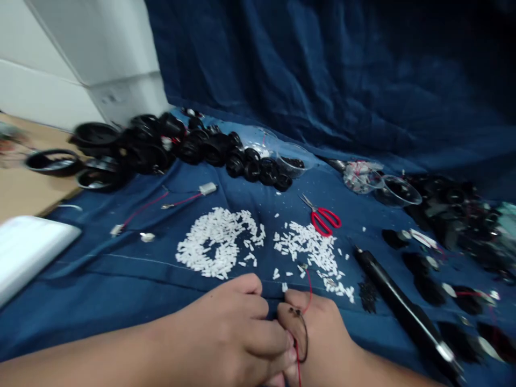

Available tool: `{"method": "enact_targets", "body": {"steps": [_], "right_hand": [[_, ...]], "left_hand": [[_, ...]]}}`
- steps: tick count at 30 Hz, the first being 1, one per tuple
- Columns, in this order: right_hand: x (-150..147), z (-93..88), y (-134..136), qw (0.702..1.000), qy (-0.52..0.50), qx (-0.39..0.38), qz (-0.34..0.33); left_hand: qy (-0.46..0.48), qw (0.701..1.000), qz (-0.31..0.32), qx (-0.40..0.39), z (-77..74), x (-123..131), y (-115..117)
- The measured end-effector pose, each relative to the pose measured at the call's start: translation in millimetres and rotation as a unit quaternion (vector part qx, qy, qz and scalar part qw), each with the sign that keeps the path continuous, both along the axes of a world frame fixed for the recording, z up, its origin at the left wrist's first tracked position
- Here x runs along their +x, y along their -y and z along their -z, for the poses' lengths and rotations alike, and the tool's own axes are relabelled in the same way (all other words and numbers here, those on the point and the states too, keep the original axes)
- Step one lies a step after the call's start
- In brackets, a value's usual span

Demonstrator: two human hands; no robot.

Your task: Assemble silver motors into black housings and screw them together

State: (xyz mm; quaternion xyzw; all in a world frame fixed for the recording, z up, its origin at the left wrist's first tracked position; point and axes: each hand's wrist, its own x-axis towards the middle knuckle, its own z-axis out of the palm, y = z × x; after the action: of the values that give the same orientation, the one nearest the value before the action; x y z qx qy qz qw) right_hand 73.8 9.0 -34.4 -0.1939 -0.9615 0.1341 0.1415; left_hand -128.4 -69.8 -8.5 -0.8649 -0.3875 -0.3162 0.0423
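Observation:
My left hand is closed, with its fingertips pinched together against my right hand at the bottom centre. My right hand is curled shut, its fingers meeting those of the left. A thin red wire and a thin black wire run over the right hand and in between the fingers. Small dark bits show on the wires near the right index finger. What the fingertips pinch exactly is hidden. Just beyond the hands lie two heaps of small white plastic pieces, the left heap and the right heap.
Red-handled scissors lie behind the right heap. A black electric screwdriver slants at right beside small dark screws. Black round housings crowd the back left. Clear tubs stand at the back. Wired parts lie at left.

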Motion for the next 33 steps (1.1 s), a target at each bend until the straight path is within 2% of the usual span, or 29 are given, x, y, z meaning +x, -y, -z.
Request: {"method": "enact_targets", "body": {"steps": [3, 8, 10, 13, 15, 17, 19, 21, 23, 28, 31, 33], "right_hand": [[1.9, 11.0, -2.7, 0.999, 0.009, 0.034, -0.009], [3.5, 23.9, -7.6, 1.000, -0.015, 0.012, -0.003], [2.8, 23.9, -6.2, 0.999, -0.035, -0.026, 0.015], [-0.7, 19.7, -4.0, 0.985, -0.068, -0.152, 0.045], [-3.9, 15.4, -4.8, 0.964, -0.098, -0.243, 0.056], [-6.7, 11.2, -8.4, 0.937, -0.131, -0.316, 0.070], [-8.7, 7.3, -14.0, 0.901, -0.163, -0.393, 0.083], [-9.8, 3.4, -20.4, 0.861, -0.193, -0.464, 0.086], [-9.9, -1.5, -26.4, 0.819, -0.225, -0.521, 0.084], [-5.3, -15.3, -36.6, 0.731, -0.314, -0.601, 0.076], [-1.6, -19.8, -40.7, 0.699, -0.353, -0.617, 0.080], [-0.2, -21.6, -42.8, 0.691, -0.370, -0.615, 0.084]], "left_hand": [[0.020, 0.997, 0.040, 0.056, 4.1, -2.0, 1.5], [-0.027, 0.991, 0.045, 0.121, 10.2, 0.3, 4.6], [-0.044, 0.989, 0.045, 0.132, 8.1, 3.5, 5.7], [-0.082, 0.990, 0.035, 0.106, -7.5, -1.4, -1.6], [-0.098, 0.993, -0.011, 0.065, -28.0, -17.3, -16.8], [-0.096, 0.990, -0.097, 0.038, -52.9, -42.4, -39.1], [-0.092, 0.979, -0.181, 0.022, -75.3, -69.9, -62.3], [-0.093, 0.966, -0.239, 0.003, -88.7, -92.1, -80.4], [-0.100, 0.958, -0.269, -0.022, -91.5, -105.0, -91.8], [-0.069, 0.951, -0.293, -0.073, -79.1, -116.2, -110.1], [0.008, 0.946, -0.310, -0.090, -77.1, -122.0, -115.6], [0.080, 0.939, -0.319, -0.102, -77.1, -119.8, -111.2]]}}
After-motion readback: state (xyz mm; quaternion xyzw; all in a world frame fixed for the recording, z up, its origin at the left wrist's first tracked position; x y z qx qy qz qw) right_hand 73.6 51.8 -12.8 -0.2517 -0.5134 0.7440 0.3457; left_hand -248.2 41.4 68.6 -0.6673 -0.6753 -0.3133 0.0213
